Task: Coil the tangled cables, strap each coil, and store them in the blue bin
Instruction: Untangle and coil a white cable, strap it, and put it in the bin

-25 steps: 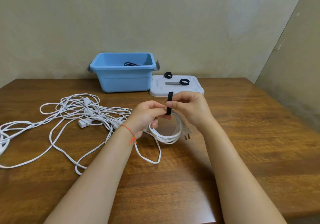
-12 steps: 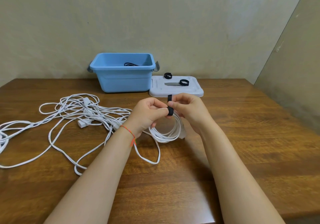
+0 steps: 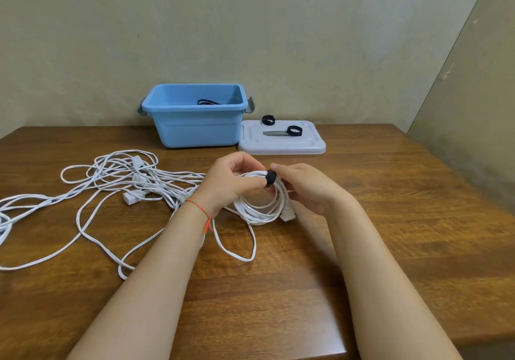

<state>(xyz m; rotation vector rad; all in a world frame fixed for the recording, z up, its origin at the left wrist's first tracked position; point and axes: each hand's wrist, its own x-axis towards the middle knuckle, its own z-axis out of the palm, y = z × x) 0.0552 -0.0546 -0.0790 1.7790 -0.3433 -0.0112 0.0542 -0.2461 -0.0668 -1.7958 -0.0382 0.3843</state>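
A white cable coil (image 3: 260, 207) stands upright between my hands at the table's middle, a black strap (image 3: 271, 177) wrapped round its top. My left hand (image 3: 232, 182) pinches the coil beside the strap. My right hand (image 3: 302, 186) holds the coil's right side, fingertips at the strap. A white plug (image 3: 288, 215) hangs at the coil's lower right. The blue bin (image 3: 196, 117) sits at the back with a dark cable (image 3: 207, 102) inside. Tangled white cables (image 3: 111, 189) sprawl to the left.
A white lid (image 3: 281, 145) lies right of the bin, carrying two rolled black straps (image 3: 294, 131) and a flat grey one. A loose white cable loop (image 3: 239, 248) trails from the coil toward me. Walls close in behind and to the right.
The strap's upright free end has been wound down round the coil's top and now sits as a tight black band. Both hands stayed at the coil.
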